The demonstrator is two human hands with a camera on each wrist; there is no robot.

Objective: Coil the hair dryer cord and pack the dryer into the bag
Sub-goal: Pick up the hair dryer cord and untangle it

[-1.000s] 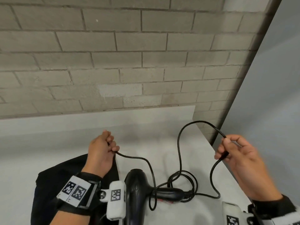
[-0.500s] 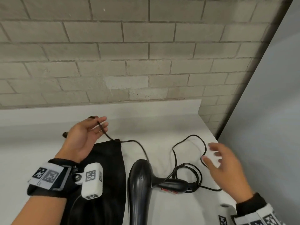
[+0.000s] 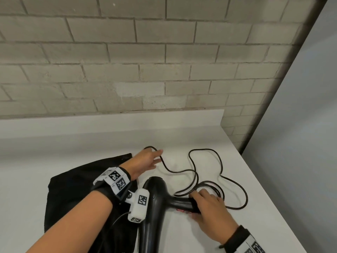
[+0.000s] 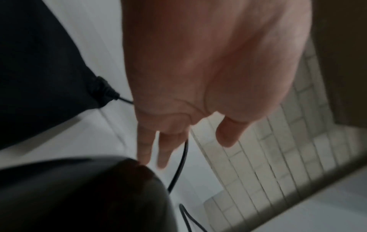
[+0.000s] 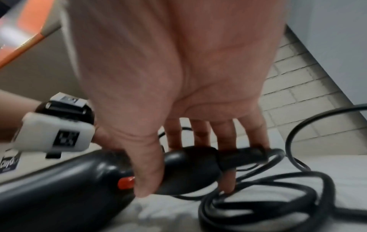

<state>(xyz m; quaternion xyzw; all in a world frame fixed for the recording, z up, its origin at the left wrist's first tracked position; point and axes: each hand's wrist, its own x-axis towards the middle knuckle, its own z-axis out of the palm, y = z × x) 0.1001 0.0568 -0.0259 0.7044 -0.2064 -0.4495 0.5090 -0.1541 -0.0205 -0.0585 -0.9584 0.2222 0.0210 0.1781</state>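
The white tabletop carries everything. The black bag lies flat just left of the hair dryer, likely ready for packing. The cord sprawls uncoiled beyond the dryer. The right hand clamps the dryer's handle, probably steadying it; the left hand, fingers apart, reaches for cord beyond the dryer.

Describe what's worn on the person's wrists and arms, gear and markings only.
Both forearms are bare. The left wrist has a black strap with a white band printed with black square fiducial tags, plus a white boxy camera module with its own tags and a thin dark cable. The right wrist has a black cuff and a white tagged band.
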